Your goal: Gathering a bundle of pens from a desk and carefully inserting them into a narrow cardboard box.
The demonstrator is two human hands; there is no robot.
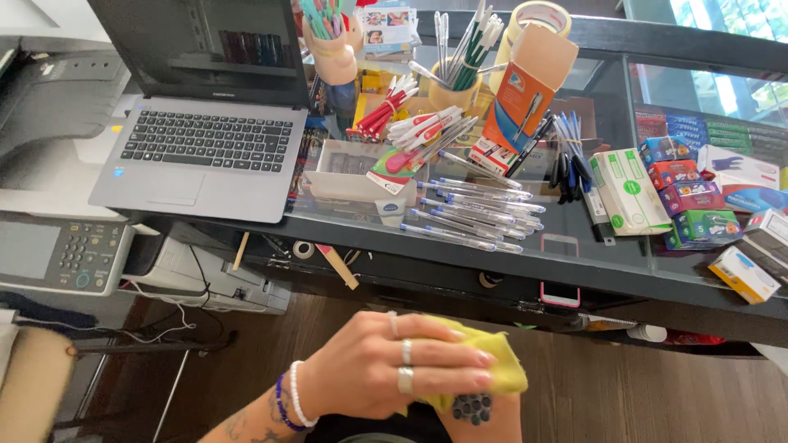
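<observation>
**Fingers folded over a yellow cloth, below the desk edge**

The fingers (460, 361) of the left hand (394, 369) lie flat and together, three of them ringed, pressed over a yellow cloth (501, 365) so that the cloth is held between that hand and the right hand (480, 414) beneath; of the right hand only a tattooed patch shows, so how far its fingers curl cannot be told. To handle the cloth well, I judge, the upper hand should keep its palm spread and its pressure even, letting no corner bunch; the loose edge past the fingertips wants gathering in.

The cloth sits low in view, in front of the dark glass-topped desk (460, 262) and well apart from what it carries: the open laptop (205, 139) at the left; the white and green carton (628, 190) at the right; the fanned clear pens (476, 215) between; a pink-edged phone (560, 271) near the front edge.
</observation>
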